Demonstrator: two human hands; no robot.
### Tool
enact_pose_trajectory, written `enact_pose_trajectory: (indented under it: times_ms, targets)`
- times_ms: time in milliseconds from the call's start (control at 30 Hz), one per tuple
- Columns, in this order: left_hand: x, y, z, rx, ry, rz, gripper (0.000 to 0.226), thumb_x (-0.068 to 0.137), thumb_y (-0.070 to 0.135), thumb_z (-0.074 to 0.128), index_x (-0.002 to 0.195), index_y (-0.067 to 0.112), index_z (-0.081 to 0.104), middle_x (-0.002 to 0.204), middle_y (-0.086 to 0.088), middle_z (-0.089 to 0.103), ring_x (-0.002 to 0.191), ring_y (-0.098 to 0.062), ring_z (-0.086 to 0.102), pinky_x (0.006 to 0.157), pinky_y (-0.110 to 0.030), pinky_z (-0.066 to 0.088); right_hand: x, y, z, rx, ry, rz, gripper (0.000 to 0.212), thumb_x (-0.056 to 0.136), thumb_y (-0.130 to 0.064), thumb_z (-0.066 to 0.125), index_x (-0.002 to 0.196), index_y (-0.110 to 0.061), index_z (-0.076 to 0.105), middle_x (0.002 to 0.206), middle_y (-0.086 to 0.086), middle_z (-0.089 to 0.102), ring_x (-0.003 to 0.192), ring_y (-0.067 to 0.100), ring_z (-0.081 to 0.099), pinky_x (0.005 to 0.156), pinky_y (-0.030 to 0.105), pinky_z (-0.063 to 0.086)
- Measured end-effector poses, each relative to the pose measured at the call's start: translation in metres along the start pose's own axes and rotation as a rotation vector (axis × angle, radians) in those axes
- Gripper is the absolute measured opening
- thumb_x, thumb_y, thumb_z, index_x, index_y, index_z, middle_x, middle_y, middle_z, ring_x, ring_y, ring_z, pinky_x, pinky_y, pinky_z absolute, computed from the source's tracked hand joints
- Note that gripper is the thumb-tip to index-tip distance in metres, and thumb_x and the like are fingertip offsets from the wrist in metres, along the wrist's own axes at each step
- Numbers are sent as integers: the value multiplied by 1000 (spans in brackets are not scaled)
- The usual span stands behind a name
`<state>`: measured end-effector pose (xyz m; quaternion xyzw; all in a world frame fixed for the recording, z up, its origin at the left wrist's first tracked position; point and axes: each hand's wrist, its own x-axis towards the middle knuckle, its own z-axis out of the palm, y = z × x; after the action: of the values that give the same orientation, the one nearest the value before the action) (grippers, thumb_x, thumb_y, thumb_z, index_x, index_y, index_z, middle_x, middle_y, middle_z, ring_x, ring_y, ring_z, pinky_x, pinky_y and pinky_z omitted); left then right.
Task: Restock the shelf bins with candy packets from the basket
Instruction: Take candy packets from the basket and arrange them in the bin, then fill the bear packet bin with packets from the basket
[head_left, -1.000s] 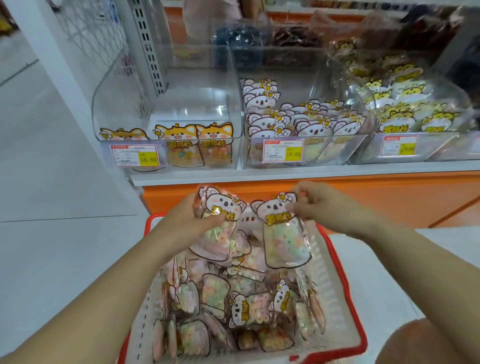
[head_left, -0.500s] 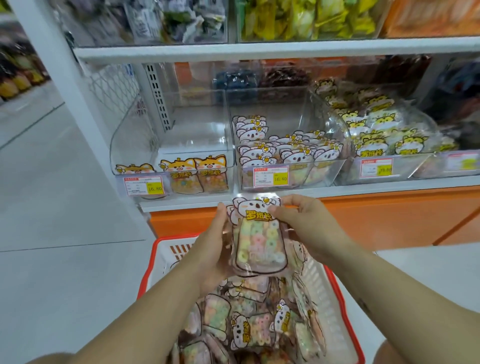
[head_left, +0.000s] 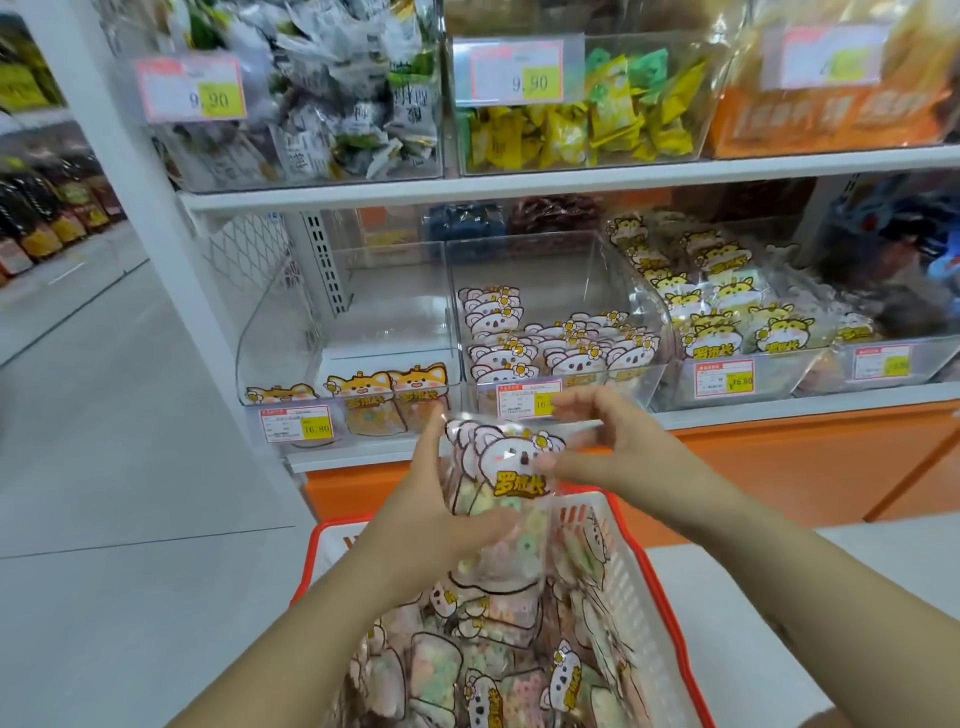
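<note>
Left hand (head_left: 441, 519) clamped on candy packets (head_left: 511, 467); right hand (head_left: 608, 452) pinches their top edge. I hold them above the basket (head_left: 623, 577), facing the bin (head_left: 597, 260).

- The lower shelf (head_left: 727, 413), a white board, runs from 9 to 3 o'clock across the middle of the view.
- Three clear bins stand on it, side by side.
- The left bin (head_left: 280, 332), at 9 o'clock, has a few fox packets (head_left: 387, 387) against its front wall.
- The middle bin (head_left: 519, 260), at centre, holds rows of koala packets (head_left: 519, 353).
- The right bin (head_left: 810, 366), at 3 o'clock, is heaped with yellow packets (head_left: 727, 322).
- The upper shelf (head_left: 519, 182), at 12 o'clock, carries more clear bins of wrapped sweets (head_left: 582, 119).
</note>
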<state>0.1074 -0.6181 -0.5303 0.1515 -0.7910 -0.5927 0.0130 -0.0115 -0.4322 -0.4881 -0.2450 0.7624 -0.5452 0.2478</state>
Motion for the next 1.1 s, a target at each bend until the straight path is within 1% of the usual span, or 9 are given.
enact_pose_trajectory:
  times_ms: [100,233,333,400,500,633,867,1000,1100]
  targets:
    - [-10,26,-7,328,-85,119,126,72,44,84,141,69,-18,130,21,60,105,-4,67,91,-37,58,-4,-20,-14,-441,-195,-168,94,64,-40,91,141,-48,38,137,-25,47,122,-13,46,100,17,45]
    - [-11,55,-13,618,-195,267,124,70,60,80,138,70,-23,143,19,53,122,-5,58,102,-35,51,-2,-31,-14,-696,-283,-317,102,63,-40,92,145,-42,33,136,-22,50,122,-10,46,103,14,41]
    - [-6,72,-13,862,-204,423,122,77,57,74,132,69,-35,159,22,28,134,-6,46,105,-33,46,-3,-30,-13,-710,-264,-402,97,64,-38,91,145,-33,36,137,-18,53,123,-2,50,105,24,43]
    - [0,80,-16,995,-169,504,123,78,48,72,128,66,-39,158,23,15,121,-11,55,93,-35,51,-4,-28,-15,-704,-189,-423,99,65,-41,90,144,-38,32,139,-18,49,126,-2,44,107,21,39]
    - [13,90,-21,1056,-80,574,124,79,42,74,136,63,-34,140,19,21,89,-15,61,71,-38,54,-1,-27,-17,-663,-54,-463,96,68,-42,88,144,-45,30,132,-21,49,122,-6,43,103,18,40]
    - [34,103,-23,1070,16,690,123,79,41,73,139,60,-32,132,17,27,83,-14,55,61,-31,43,15,-28,-23,-540,52,-538,74,72,-22,84,127,-47,42,114,-28,61,106,-7,58,89,21,50]
    - [90,102,-22,947,272,754,114,71,44,78,155,39,0,137,10,52,128,-12,39,118,-36,23,56,-26,-43,-531,266,-673,67,68,-16,78,125,-35,49,103,-26,58,97,1,61,81,18,49]
    - [124,107,-19,856,416,703,87,69,40,80,144,24,38,143,9,50,145,-13,25,123,-48,16,87,-27,-58,-592,372,-704,67,71,-20,80,131,-25,51,113,-15,58,105,10,60,88,27,51]
    - [153,109,-17,920,484,642,75,70,46,78,136,30,46,147,6,43,147,-18,22,122,-47,16,109,-26,-66,-690,422,-671,69,71,-15,80,133,-23,50,118,-6,58,107,16,57,86,36,52]
